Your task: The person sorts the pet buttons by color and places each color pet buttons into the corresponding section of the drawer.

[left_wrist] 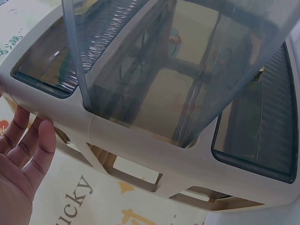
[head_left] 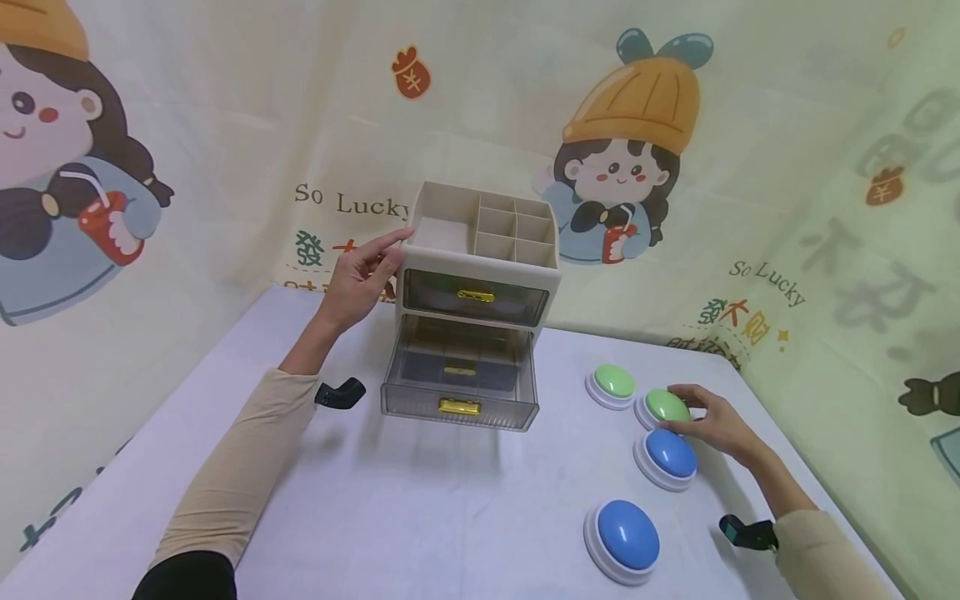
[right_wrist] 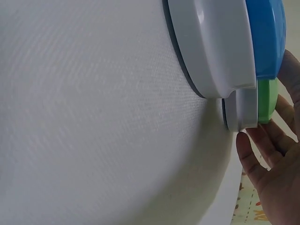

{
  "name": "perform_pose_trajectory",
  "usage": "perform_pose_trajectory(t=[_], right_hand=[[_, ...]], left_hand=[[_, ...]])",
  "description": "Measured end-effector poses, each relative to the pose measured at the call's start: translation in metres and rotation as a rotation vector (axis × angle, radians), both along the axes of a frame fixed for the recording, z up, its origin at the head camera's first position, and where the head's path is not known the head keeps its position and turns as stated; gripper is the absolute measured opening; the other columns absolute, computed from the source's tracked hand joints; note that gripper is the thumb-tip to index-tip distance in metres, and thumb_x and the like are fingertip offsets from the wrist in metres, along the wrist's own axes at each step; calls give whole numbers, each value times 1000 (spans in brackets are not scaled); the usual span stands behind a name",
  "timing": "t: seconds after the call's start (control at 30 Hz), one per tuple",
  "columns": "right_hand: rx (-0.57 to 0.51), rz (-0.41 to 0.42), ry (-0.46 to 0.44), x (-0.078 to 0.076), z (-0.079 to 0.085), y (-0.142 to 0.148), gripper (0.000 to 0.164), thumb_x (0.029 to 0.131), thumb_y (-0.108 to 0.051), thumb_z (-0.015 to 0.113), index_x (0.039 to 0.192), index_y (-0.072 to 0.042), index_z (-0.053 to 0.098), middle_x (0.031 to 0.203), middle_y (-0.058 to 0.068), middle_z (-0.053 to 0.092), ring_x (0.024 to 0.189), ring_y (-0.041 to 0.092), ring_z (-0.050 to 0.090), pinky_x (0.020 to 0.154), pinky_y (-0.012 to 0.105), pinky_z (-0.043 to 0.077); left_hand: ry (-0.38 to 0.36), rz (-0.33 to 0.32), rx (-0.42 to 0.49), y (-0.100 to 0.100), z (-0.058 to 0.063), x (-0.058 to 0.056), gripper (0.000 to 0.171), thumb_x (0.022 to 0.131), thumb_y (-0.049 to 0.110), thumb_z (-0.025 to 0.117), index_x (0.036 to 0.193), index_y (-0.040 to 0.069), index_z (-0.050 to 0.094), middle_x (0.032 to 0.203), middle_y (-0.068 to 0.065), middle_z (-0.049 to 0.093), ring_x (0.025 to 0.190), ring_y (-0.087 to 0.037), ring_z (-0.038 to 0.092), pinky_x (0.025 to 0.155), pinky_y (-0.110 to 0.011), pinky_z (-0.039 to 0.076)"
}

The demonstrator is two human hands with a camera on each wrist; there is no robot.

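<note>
A cream desktop drawer organizer [head_left: 480,261] stands at the middle back, its lower clear drawer [head_left: 459,408] pulled out and its upper drawer [head_left: 476,297] closed. My left hand [head_left: 358,282] touches the organizer's upper left side; in the left wrist view its fingers [left_wrist: 43,145] lie along the cream frame. At the right, my right hand [head_left: 716,423] holds the farther right green push button [head_left: 667,406], thumb and fingers on opposite sides of its rim. A blue push button [head_left: 671,452] sits right beside it, close to the thumb. Part of the right hand is cut off in the right wrist view.
Another green button [head_left: 614,381] stands to the left of the held one, and a second blue button [head_left: 628,535] is nearer the front. Open compartments [head_left: 516,229] top the organizer. A printed cloth [head_left: 480,108] hangs behind the white table [head_left: 450,517].
</note>
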State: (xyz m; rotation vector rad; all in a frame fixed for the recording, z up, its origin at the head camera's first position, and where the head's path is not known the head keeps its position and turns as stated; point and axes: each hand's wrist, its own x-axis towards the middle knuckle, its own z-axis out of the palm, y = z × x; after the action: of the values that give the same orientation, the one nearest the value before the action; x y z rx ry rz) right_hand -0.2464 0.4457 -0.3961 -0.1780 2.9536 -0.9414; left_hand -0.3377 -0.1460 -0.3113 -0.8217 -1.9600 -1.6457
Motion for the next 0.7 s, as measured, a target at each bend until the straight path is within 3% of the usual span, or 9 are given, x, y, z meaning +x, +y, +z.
perform_pose_trajectory(t=[0.33, 0.43, 0.6, 0.7], right_hand=[[-125, -98, 28, 6, -1, 8, 78, 94, -37, 75, 153, -1, 38, 149, 26, 45, 135, 42, 41, 104, 65, 43], [-175, -127, 35, 7, 0, 10, 77, 96, -36, 73, 154, -2, 37, 147, 18, 48, 131, 25, 44, 106, 60, 42], [-201, -142, 71, 12, 0, 11, 72, 97, -31, 73, 154, -3, 39, 135, -8, 53, 115, -4, 44, 95, 26, 44], [-212, -138, 76, 15, 0, 10, 72, 97, -31, 72, 155, -4, 39, 134, -16, 50, 114, -7, 42, 98, 31, 44]], left_hand=[[-6, -1, -4, 0, -1, 0, 40, 106, 17, 58, 146, 17, 59, 134, -13, 64, 83, -17, 62, 63, -25, 56], [-6, -1, -3, 0, -1, 0, 40, 106, 16, 57, 146, 17, 59, 134, -13, 64, 83, -17, 62, 63, -25, 56], [-3, 1, -4, 0, -1, 0, 40, 106, 15, 57, 146, 17, 59, 133, -13, 65, 82, -17, 61, 63, -26, 56], [5, 0, -6, 0, 0, 0, 40, 106, 14, 57, 145, 16, 60, 132, -13, 65, 81, -17, 61, 62, -27, 56]])
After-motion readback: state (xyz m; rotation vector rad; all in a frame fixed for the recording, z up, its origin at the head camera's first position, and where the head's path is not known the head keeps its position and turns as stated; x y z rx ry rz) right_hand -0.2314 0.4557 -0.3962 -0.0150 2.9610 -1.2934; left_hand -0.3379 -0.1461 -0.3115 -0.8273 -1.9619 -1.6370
